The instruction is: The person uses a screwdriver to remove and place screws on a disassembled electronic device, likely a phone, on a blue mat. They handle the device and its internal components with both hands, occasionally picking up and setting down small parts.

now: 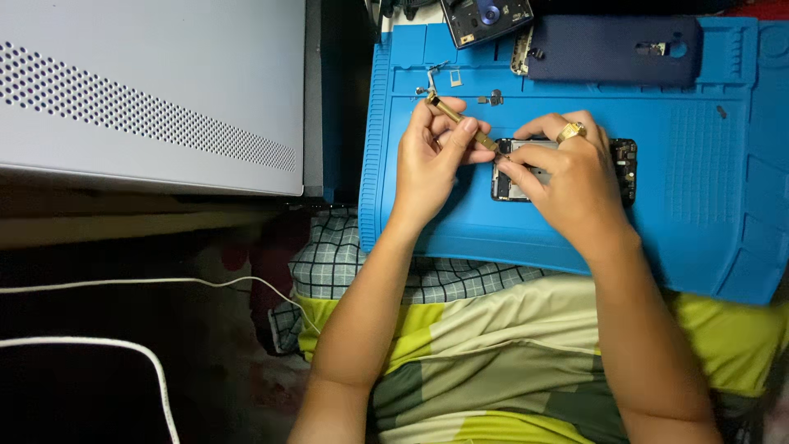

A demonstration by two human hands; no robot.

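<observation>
Nearest the camera, the person's forearms are reaching forward over a yellow, grey and cream shirt (493, 329), with a checked cloth (329, 259) lying just left of it and two white cables (123, 284) trailing across the dark area at the near left.

Just beyond, a blue repair mat (699, 230) is lying across the lap, its near edge overlapping the cloth. On the mat's middle, an opened smartphone (623, 168) is lying flat with its back off and its circuit board showing at the right end.

The right hand (567, 177), wearing a gold ring (571, 131), is resting on the phone, its fingers curled down and pressing on the phone's left part, covering much of it. The left hand (431, 160) is sitting just left of the phone, pinching a brass-coloured screwdriver (460, 119) between thumb and fingers; the tool is slanting from far left down to the phone's left edge, where its tip is meeting the right hand's fingertips.

Farther off, small metal parts (491, 98) and a tiny tray (454, 79) are lying in the mat's shallow compartments. At the far edge, a dark blue back cover (612, 49) is lying flat, with another dark device (485, 18) just left of it. On the far left, a grey perforated case (148, 90) is standing beside the mat.
</observation>
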